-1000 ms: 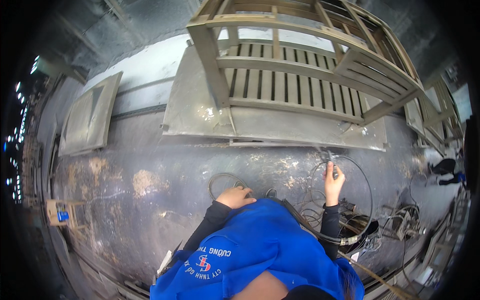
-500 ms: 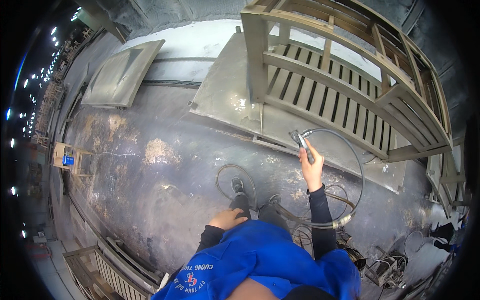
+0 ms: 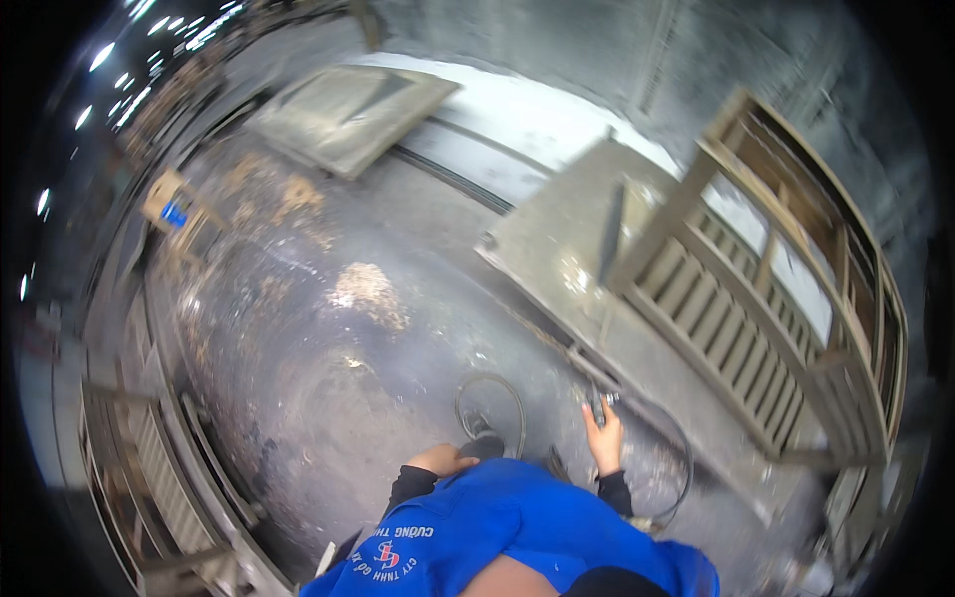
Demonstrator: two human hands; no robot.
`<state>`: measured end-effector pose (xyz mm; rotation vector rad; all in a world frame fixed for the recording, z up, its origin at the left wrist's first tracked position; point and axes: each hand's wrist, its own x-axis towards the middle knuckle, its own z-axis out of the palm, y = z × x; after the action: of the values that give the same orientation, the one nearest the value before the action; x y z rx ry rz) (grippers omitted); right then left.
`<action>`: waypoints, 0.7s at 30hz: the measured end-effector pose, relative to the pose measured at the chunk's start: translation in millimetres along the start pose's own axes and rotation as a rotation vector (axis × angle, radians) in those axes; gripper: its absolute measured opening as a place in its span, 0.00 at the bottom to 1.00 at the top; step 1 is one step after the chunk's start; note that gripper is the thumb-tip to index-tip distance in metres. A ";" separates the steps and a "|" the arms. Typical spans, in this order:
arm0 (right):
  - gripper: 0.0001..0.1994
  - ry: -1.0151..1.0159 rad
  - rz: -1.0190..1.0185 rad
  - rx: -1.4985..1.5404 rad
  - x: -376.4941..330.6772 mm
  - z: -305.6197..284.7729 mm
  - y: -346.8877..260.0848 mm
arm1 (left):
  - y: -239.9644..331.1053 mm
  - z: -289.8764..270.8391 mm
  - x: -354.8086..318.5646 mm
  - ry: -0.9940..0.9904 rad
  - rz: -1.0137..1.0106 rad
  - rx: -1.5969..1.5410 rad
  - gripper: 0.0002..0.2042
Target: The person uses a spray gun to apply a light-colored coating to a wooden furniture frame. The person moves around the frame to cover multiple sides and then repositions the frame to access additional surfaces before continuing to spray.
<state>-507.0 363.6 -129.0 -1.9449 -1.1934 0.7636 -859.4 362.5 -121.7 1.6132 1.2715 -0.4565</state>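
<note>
The right hand [image 3: 605, 443], right of centre in the lower half of the frame, holds a spray gun [image 3: 598, 409], fingers wrapped round its grip. A hose [image 3: 689, 456] curves from the gun down to the lower right. The left hand [image 3: 438, 459], lower centre, lies at the edge of the blue garment [image 3: 587, 517], by the leg, fingers close together; whether they grip anything, I cannot tell.

Above and left of the gun, a shoe [image 3: 477, 425] stands by a loop of hose [image 3: 487, 375] on the floor [image 3: 328, 418]. At right, a slatted bench [image 3: 665, 219] rests on a wide board [image 3: 542, 239], whose near edge runs just beyond the gun. A smaller board [image 3: 348, 109] lies upper left. A stool [image 3: 162, 187] bearing a blue item [image 3: 173, 214] is at left; another bench [image 3: 154, 448] is lower left.
</note>
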 end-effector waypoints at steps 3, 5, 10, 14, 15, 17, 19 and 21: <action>0.33 0.015 -0.077 -0.030 11.1 42.4 -28.1 | -35.0 -34.6 -8.0 0.165 -0.039 -0.029 0.39; 0.33 -0.030 -0.059 0.039 27.0 68.0 -43.6 | -58.7 -61.4 -11.3 0.192 -0.116 -0.102 0.40; 0.33 -0.155 -0.093 0.071 76.2 124.7 -94.8 | -110.5 -79.9 -30.5 0.337 -0.171 -0.251 0.36; 0.32 -0.199 -0.322 0.030 105.6 174.2 -140.2 | -148.8 -64.8 -32.7 0.440 -0.133 -0.375 0.35; 0.32 -0.227 -0.299 0.044 111.6 188.6 -152.8 | -158.5 -61.4 -32.1 0.451 -0.135 -0.427 0.35; 0.31 -0.276 -0.284 0.031 126.4 224.3 -184.7 | -180.2 -61.3 -30.1 0.382 -0.200 -0.405 0.36; 0.31 -0.322 -0.280 -0.018 135.8 251.2 -212.0 | -202.6 -65.4 -28.6 0.358 -0.207 -0.520 0.38; 0.31 -0.355 -0.367 -0.043 149.1 282.3 -237.7 | -226.1 -78.4 -24.4 0.367 -0.225 -0.603 0.39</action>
<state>-783.3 649.6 -111.7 -1.5927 -1.7320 0.9103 -1090.0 407.7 -173.2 1.0692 1.6781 0.1045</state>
